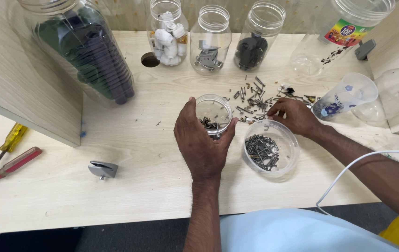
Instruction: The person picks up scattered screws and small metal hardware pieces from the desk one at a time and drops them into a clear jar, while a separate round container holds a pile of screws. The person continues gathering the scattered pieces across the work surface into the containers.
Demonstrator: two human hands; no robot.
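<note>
My left hand wraps around a small clear plastic jar that holds a few dark screws at its bottom. My right hand rests fingers-down on a scattered pile of small screws and metal bits just behind the jar; whether it pinches one I cannot tell. Close to my right wrist stands a wide clear tub with many long steel screws in it.
Three open jars stand at the back: white parts, metal brackets, black parts. A big jar of dark items sits left. A tipped cup, screwdrivers, a metal clip and a white cable lie around.
</note>
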